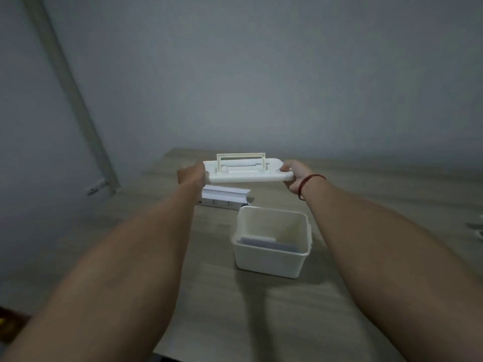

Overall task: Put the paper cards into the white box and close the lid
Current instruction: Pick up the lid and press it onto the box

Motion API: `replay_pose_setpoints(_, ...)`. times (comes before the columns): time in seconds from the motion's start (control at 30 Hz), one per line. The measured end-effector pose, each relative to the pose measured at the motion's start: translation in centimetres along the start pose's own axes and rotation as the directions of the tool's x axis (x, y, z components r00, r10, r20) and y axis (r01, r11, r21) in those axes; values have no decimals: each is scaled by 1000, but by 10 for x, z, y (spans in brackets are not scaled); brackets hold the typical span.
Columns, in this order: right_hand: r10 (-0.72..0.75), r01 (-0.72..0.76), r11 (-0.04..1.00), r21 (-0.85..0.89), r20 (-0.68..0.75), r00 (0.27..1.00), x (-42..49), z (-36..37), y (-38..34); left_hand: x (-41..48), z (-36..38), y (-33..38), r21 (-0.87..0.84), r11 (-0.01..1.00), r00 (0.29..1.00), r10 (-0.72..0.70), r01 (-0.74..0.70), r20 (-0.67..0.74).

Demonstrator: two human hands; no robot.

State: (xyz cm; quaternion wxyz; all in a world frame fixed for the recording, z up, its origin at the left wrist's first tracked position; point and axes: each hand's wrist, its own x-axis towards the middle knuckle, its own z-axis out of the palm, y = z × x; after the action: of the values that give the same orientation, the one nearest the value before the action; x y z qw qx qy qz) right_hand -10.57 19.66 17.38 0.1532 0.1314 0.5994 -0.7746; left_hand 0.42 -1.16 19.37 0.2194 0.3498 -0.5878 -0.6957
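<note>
The white box [269, 262] stands open on the wooden table, near its middle. Paper cards [269, 244] lie inside it against the near wall. The white lid [245, 173], with its cream handle raised, is held level in the air beyond the box. My left hand [192, 175] grips the lid's left end and my right hand [296, 176], with a red string on the wrist, grips its right end.
A white power strip with a folded white piece on top [224, 197] lies on the table [261, 309] behind the box, under the lid. A grey wall rises behind the table. A wall socket [95, 186] sits low at the left.
</note>
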Motion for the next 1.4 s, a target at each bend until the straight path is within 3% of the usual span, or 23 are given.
replay_pose_setpoints(0.13,-67,44,985,-167,-136,988,62,-47,28,5,22,-23,282,958,998,63,-53,-25)
replay_pose_setpoints(0.27,-159,46,944,-327,-328,931,-16,-52,32,14,37,-58,474,877,997,72,-81,38)
replay_pose_setpoints(0.43,-190,-37,876,-481,-414,891,1,-67,66,29,54,-107,574,808,988,70,-137,137)
replay_pose_setpoints(0.77,-169,-169,764,-623,-446,879,35,-79,127,58,55,-173,653,757,985,-91,-28,149)
replay_pose_setpoints(1.4,-172,-189,762,-619,-474,863,65,-88,149,79,71,-198,666,746,979,-152,23,137)
